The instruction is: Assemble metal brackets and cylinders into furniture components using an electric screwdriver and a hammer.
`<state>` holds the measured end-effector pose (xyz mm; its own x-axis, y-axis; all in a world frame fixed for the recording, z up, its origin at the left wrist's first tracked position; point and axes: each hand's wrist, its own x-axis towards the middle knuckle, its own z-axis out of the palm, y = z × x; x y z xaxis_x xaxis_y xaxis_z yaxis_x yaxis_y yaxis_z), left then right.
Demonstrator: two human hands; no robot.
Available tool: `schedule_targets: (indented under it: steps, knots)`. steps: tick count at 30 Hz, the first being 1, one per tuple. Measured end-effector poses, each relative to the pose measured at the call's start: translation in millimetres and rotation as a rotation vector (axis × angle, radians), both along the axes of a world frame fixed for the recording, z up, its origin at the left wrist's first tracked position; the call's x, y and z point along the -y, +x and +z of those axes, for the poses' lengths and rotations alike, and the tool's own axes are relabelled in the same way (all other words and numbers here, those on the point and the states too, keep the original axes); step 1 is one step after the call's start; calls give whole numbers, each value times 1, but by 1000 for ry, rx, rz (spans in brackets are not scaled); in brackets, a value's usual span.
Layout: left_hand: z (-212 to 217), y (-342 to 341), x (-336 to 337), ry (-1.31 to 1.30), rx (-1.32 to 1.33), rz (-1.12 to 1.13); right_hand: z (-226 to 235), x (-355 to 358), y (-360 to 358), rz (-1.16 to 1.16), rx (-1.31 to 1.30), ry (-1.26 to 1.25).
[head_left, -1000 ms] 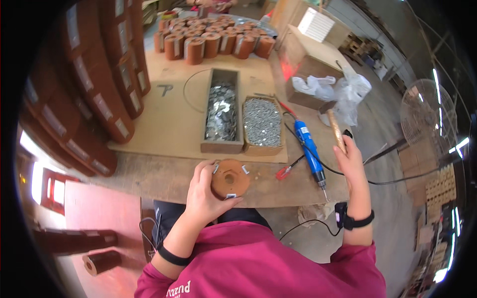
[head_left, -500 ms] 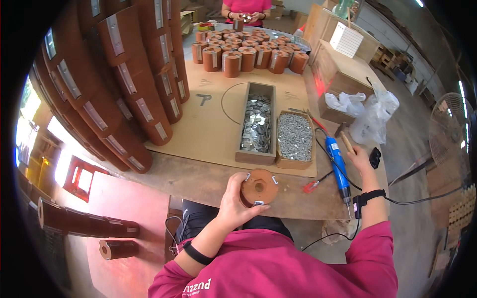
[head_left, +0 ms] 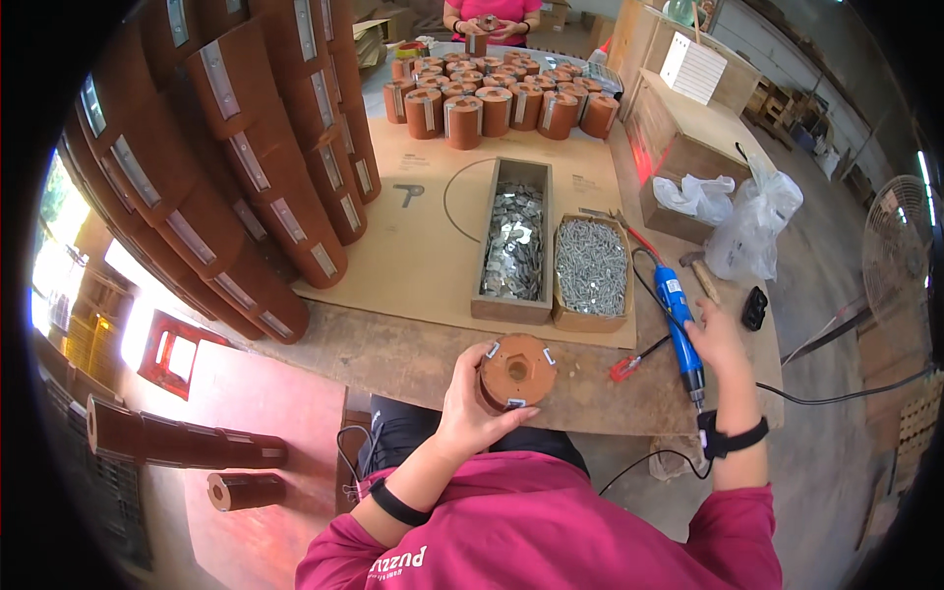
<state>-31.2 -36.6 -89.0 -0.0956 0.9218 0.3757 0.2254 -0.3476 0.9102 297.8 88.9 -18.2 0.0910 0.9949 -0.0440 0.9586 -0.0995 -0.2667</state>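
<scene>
My left hand (head_left: 470, 408) grips a reddish-brown cylinder (head_left: 519, 366) from its left side, above the table's front edge. Its top face shows a central hole and small metal clips around the rim. Beside the blue electric screwdriver (head_left: 675, 302), my right hand (head_left: 716, 336) has its fingers apart; whether they touch the tool is unclear. The screwdriver lies on the table, bit toward me. A hammer (head_left: 704, 279) with a wooden handle lies just beyond that hand. A wooden box (head_left: 511, 309) of flat metal pieces and a carton (head_left: 590, 321) of screws stand ahead.
Many finished-looking cylinders (head_left: 462, 123) crowd the table's far end, where another person's hands (head_left: 489, 25) hold a small part. Tall cylinder stacks (head_left: 251, 147) rise at left. Red-handled pliers (head_left: 639, 236), a black object (head_left: 754, 308), plastic bags (head_left: 752, 221) and cords lie at right.
My right hand has let go of the hammer's handle and come back toward the blue electric screwdriver. The hammer now lies on the table. My left hand still holds the cylinder.
</scene>
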Motion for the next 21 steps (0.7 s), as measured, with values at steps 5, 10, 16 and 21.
schedule_targets:
  steps: [5,10,16,21]
  knots:
    - [6,-3,-1,26,-111,12,-9,48,-24,128,-153,276]
    - [3,-1,2,-54,-21,-17,-34,77,-34,168,-30,269]
    - [2,0,1,-64,8,-39,-54,93,-78,203,-197,147]
    - [3,-1,2,20,-11,15,-63,86,-78,227,-98,133]
